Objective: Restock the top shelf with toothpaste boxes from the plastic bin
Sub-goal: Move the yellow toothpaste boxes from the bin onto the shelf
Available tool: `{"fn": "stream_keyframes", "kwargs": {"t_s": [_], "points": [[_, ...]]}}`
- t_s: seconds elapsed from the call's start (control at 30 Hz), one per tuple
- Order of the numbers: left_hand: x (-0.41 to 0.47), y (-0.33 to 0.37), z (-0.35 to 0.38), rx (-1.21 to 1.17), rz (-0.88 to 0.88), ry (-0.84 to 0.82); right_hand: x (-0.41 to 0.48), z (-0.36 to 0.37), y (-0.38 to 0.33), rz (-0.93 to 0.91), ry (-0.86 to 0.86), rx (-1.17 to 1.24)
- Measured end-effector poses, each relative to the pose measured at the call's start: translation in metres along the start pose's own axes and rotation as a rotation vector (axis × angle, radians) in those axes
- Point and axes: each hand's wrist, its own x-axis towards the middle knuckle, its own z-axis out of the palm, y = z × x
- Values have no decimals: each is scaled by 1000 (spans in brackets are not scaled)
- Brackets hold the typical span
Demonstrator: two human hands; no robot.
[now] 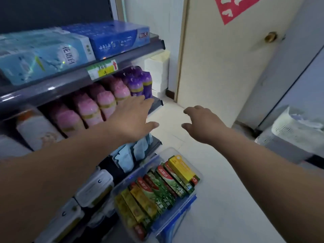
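Both left hand [133,118] and right hand [201,123] hover empty, fingers loose; pick-up likely requires lowering into plastic bin [184,156] onto toothpaste boxes [163,186].

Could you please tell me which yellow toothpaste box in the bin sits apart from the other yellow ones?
The yellow box at the far end of the clear plastic bin, beyond the green-and-red boxes; the other yellow boxes cluster at its near end.

Green, red and yellow toothpaste boxes [163,188] lay packed side by side inside the clear plastic bin [197,172].
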Motion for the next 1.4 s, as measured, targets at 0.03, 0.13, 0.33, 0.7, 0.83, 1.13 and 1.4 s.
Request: {"fn": "stream_keyframes", "kwargs": {"t_s": [0.03, 0.13, 0.33, 0.7, 0.83, 1.13, 1.4], "points": [[6, 0, 13, -5, 5, -35, 1, 14, 7, 31, -28, 20], [24, -2, 53, -28, 26, -144, 4, 57, 28, 135, -107, 95], [51, -6, 145, -63, 67, -421, 14, 149, 61, 359, -248, 234], [43, -32, 299, -26, 136, -864, 26, 296, 90, 615, -405, 370], [34, -44, 337, -82, 121, -956, 35, 336, 90, 625, -428, 348], [10, -57, 390, -125, 57, -1183, 47, 390, 86, 542, -403, 104], [-6, -57, 401, 47, 161, -1223, 49, 406, 91, 528, -385, -88]]}}
